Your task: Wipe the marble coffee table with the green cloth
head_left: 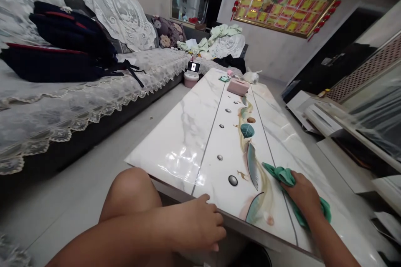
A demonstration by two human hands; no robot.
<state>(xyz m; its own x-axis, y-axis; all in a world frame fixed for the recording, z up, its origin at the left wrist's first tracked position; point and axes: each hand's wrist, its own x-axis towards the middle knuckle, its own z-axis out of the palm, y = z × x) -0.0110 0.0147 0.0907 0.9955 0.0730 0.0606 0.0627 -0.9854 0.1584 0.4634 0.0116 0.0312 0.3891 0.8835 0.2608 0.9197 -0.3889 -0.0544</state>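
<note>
My right hand [303,195] presses a crumpled green cloth [281,174] flat against the glossy white marble-patterned table [184,133], near its front right part. The cloth sticks out past my fingers on the left and under my wrist on the right. My left hand [200,221] rests at the table's near edge, fingers curled over it, holding nothing. My bare knee [131,192] shows just left of that hand, below the table corner.
A pink tissue box [238,86] and small items sit at the table's far end. A lace-covered sofa [78,91] with a dark backpack [62,41] runs along the left. A white low cabinet [344,133] stands on the right. Grey floor lies between sofa and table.
</note>
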